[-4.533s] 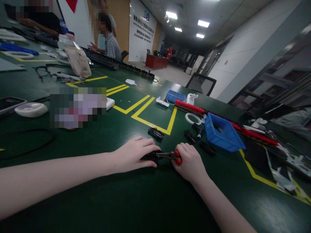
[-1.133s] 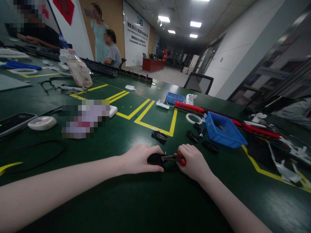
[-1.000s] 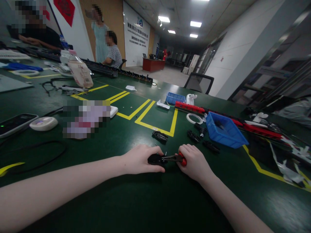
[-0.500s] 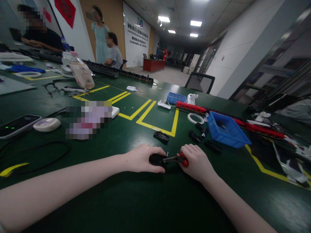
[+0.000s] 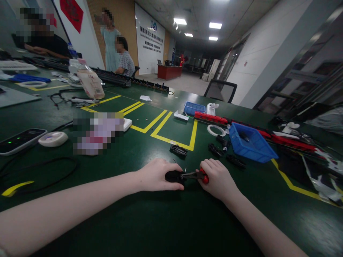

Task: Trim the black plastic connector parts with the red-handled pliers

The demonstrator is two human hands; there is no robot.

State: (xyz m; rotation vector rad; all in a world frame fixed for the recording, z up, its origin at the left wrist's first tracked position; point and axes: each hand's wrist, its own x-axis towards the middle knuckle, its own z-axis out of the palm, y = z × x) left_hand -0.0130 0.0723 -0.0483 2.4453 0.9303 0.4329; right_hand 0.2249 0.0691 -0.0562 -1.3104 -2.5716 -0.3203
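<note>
My left hand (image 5: 158, 175) is closed around a small black part (image 5: 174, 176), thumb and fingers on either side of it, above the green table (image 5: 128, 221). Red-handled pliers (image 5: 194, 175) are gripped in my right hand (image 5: 217, 178). Their jaw tips meet the right end of the black part; what lies between the jaws is too small to make out. Two thin metal pins stick up close to the part. Just beyond my hands lie a black plastic piece (image 5: 178, 150) and more dark pieces (image 5: 215, 150).
A blue bin (image 5: 252, 142) stands to the right, near a white ring (image 5: 216, 130) and a long red strip (image 5: 292, 142). On the left are a bottle (image 5: 91, 82), a white round object (image 5: 53, 139) and a black device (image 5: 23, 141). Several people are at the far left.
Both hands keep nearly the same pose, with the pliers still at the black part. The view has shifted very slightly.
</note>
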